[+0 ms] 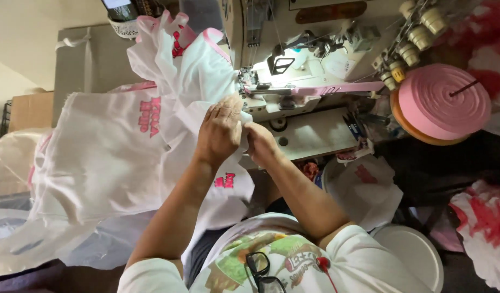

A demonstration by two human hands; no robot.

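We hold the white garment (201, 81) up against the needle area of the sewing machine (293, 81), so its edge sits right at the foot where the pink binding tape (337, 88) feeds in. The rest of the cloth drapes left over a pile of finished pieces (103, 157), out of the way. Our left hand (220, 130) is curled shut on a fold of the garment; our right hand (258, 138) pinches the same edge just beside it, fingers closed. A pink tape roll (442, 100) sits to the right.
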